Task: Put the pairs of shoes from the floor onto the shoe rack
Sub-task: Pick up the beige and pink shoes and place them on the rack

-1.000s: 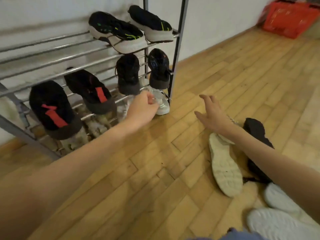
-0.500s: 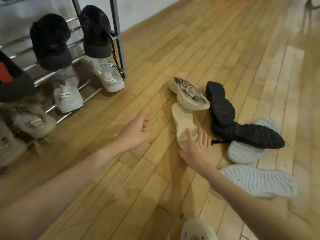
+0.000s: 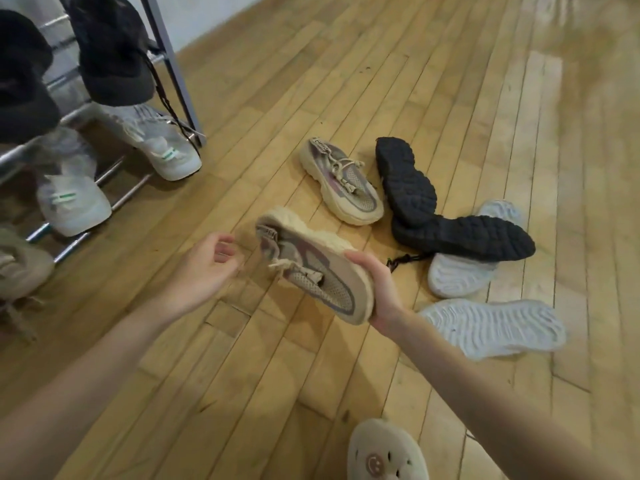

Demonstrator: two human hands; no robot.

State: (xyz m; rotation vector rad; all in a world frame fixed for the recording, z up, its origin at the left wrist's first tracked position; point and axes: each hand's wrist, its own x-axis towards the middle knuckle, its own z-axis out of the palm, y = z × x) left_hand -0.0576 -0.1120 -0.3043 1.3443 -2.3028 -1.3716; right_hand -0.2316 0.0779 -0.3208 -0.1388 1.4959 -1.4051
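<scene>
Right hand (image 3: 382,292) grips a shoe (image 3: 311,268) by its toe, palm up; left hand (image 3: 201,271) hovers beside it, fingers loosely curled.

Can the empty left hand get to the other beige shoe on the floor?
Probably yes. The left hand holds nothing, and bare floor lies between it and the beige shoe on the floor. Its twin, the held beige shoe in the right hand, sits off to the side.
</scene>
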